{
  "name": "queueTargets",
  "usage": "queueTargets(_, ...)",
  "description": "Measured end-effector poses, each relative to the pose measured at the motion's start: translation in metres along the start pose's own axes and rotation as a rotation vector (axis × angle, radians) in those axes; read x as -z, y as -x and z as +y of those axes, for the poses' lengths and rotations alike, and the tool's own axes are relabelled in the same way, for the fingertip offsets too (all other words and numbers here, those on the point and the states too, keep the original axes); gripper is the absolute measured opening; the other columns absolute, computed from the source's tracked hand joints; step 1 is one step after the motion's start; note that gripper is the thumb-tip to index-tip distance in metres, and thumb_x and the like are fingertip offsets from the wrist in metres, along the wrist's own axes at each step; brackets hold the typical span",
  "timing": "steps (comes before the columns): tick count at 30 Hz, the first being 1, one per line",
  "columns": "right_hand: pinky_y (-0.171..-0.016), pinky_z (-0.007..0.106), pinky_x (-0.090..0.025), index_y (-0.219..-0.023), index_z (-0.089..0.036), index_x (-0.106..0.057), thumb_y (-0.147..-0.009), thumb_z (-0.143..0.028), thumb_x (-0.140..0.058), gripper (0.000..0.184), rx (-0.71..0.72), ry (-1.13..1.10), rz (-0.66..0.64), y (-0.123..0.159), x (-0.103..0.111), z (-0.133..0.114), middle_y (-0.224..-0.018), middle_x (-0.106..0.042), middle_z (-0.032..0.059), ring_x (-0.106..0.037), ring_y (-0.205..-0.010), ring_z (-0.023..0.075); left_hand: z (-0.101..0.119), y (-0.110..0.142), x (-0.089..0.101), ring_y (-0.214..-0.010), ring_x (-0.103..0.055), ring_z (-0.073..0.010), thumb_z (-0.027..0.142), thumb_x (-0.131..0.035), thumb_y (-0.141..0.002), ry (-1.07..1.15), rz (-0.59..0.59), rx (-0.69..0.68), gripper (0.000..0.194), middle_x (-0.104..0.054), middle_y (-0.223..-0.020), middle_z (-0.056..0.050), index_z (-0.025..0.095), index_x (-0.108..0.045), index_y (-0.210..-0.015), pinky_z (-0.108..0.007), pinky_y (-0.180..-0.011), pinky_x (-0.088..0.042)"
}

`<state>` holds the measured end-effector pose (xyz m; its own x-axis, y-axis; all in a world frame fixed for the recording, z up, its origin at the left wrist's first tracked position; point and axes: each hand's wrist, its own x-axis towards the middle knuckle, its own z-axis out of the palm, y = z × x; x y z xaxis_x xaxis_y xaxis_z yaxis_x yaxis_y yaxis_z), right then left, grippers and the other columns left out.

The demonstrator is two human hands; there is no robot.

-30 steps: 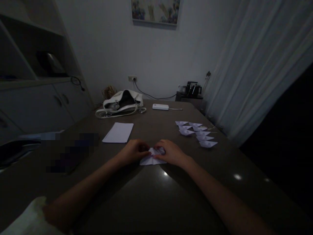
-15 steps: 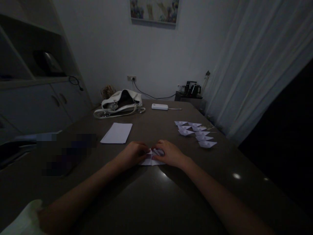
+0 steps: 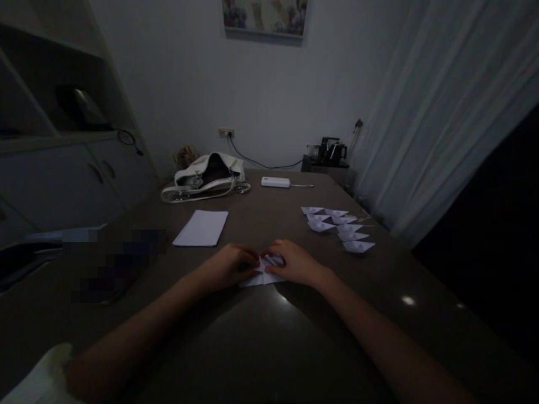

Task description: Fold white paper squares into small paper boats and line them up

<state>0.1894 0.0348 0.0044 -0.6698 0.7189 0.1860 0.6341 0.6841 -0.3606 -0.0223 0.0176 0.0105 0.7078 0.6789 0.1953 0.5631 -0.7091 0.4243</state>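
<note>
Partly folded white paper [image 3: 264, 278] on dark tabletop [image 3: 269, 348]. Left hand [image 3: 228, 265] pinches paper's left side; right hand [image 3: 298, 264] grasps its right side; exact folding hard to make out in dimness. Beyond paper: stack of white sheets [image 3: 202, 228] to left, small paper boats [image 3: 344, 220] to right, white handbag [image 3: 236, 164] farther back left.

No readable text, labels, brands, numbers or signs anywhere.
</note>
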Motion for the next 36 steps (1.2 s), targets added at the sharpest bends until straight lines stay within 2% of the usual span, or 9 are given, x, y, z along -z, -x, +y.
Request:
queueTargets(10, -0.076, 0.026, -0.040, -0.105, -0.019, -0.063, -0.079, -0.029, -0.063, 0.028, 0.009, 0.013, -0.014, 0.001, 0.002, 0.001, -0.099, -0.059, 0.0068, -0.055, -0.090, 0.0183, 0.001, 0.001, 0.002, -0.085, -0.062, -0.0177, 0.025, -0.058, -0.084, 0.023, -0.016, -0.016, 0.017, -0.065, -0.099, -0.009, 0.016, -0.070, -0.090, -0.026, -0.075, -0.047)
queueTargets(25, -0.073, 0.027, -0.040, -0.100, -0.019, -0.063, -0.080, -0.031, -0.060, 0.023, 0.017, 0.122, -0.009, 0.000, 0.001, -0.003, -0.096, -0.059, 0.0067, -0.055, -0.088, 0.0183, 0.001, 0.001, 0.001, -0.084, -0.062, -0.0171, 0.021, -0.056, -0.084, 0.043, -0.012, -0.010, 0.016, -0.065, -0.098, -0.009, 0.015, -0.070, -0.089, -0.026, -0.076, -0.046)
queueTargets(32, -0.072, 0.027, -0.039, -0.097, -0.019, -0.064, -0.087, -0.025, -0.051, 0.017, -0.025, 0.138, 0.020, -0.002, -0.001, -0.010, -0.092, -0.061, 0.0063, -0.056, -0.085, 0.0167, 0.002, 0.001, 0.001, -0.082, -0.061, -0.0164, 0.018, -0.050, -0.086, 0.054, 0.005, -0.029, 0.020, -0.066, -0.094, -0.009, 0.014, -0.070, -0.087, -0.026, -0.076, -0.046)
queueTargets(36, -0.073, 0.028, -0.040, -0.095, -0.021, -0.065, -0.084, -0.031, -0.056, 0.018, -0.072, 0.148, 0.063, -0.005, -0.006, -0.012, -0.090, -0.062, 0.0058, -0.056, -0.086, 0.0183, 0.003, 0.001, 0.002, -0.083, -0.061, -0.0167, 0.018, -0.050, -0.086, 0.053, 0.009, -0.034, 0.020, -0.066, -0.094, -0.009, 0.015, -0.070, -0.091, -0.027, -0.077, -0.046)
